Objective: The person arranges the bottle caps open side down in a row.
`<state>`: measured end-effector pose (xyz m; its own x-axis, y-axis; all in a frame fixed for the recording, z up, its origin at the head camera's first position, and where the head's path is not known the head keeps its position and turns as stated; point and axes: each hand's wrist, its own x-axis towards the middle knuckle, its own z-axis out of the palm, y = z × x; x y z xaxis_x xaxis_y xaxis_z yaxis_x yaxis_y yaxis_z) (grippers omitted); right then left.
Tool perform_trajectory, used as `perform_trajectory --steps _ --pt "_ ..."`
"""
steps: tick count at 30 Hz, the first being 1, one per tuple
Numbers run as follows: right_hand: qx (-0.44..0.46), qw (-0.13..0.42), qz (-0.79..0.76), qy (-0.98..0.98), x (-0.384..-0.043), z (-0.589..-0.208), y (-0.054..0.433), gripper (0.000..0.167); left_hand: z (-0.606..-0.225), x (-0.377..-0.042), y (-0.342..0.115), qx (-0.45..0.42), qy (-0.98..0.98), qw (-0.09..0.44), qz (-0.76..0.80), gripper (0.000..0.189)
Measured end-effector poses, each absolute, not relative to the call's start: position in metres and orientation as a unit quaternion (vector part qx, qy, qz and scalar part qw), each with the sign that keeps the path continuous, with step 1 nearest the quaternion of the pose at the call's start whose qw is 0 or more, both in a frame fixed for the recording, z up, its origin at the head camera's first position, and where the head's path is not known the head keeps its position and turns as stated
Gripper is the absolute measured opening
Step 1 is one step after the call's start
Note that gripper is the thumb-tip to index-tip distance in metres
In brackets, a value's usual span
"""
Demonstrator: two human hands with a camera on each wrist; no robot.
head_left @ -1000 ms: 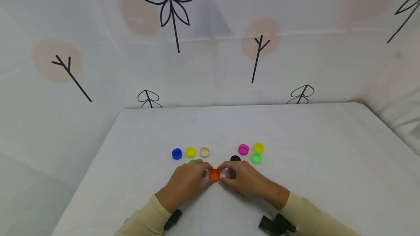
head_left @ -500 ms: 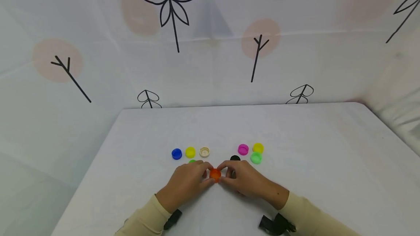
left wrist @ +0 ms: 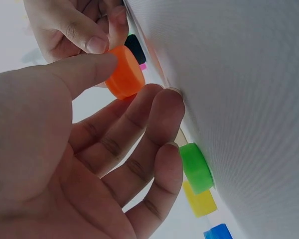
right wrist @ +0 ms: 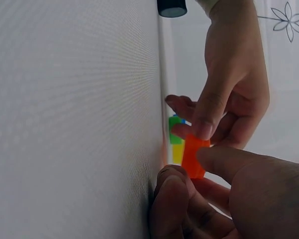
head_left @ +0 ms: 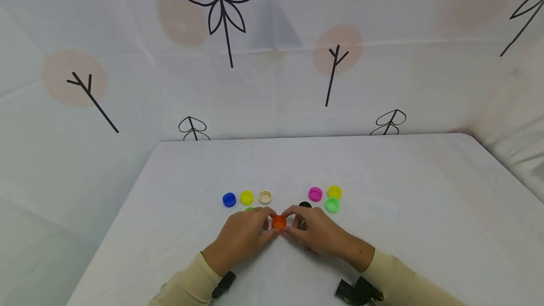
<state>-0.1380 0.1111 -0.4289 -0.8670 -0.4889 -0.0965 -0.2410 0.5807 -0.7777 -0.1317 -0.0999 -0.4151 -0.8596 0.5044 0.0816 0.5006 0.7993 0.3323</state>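
Observation:
An orange bottle cap (head_left: 278, 223) is held between both hands, just above the white table. My left hand (head_left: 240, 237) pinches its left side with thumb and fingertips. From the right, my right hand (head_left: 320, 233) pinches it the same way. In the left wrist view the orange cap (left wrist: 125, 74) is tilted, with the left thumb on its edge and the other fingers spread beneath. The right wrist view has the cap (right wrist: 193, 157) between the two thumbs. Behind the left hand sits a green cap (left wrist: 196, 168), mostly hidden in the head view; a black cap (head_left: 304, 205) is partly hidden behind the right hand.
Left of centre lie a blue cap (head_left: 229, 199), a yellow cap (head_left: 246, 197) and a beige cap (head_left: 265, 197). To the right are a magenta cap (head_left: 315, 194), another yellow cap (head_left: 335, 191) and a light green cap (head_left: 332, 204). A patterned cloth (head_left: 272, 84) hangs behind the table.
The orange cap has risen slightly and tilted between the fingertips, so its hollow side shows less. Both hands stay almost in place; the other caps are unmoved.

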Motion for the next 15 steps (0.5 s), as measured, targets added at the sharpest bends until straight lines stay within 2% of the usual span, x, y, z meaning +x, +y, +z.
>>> perform_trajectory --steps 15 --pt "-0.21 0.146 -0.427 0.867 -0.1378 -0.4278 0.11 0.031 -0.4161 -0.1317 -0.0998 0.274 0.945 -0.017 0.178 0.03"
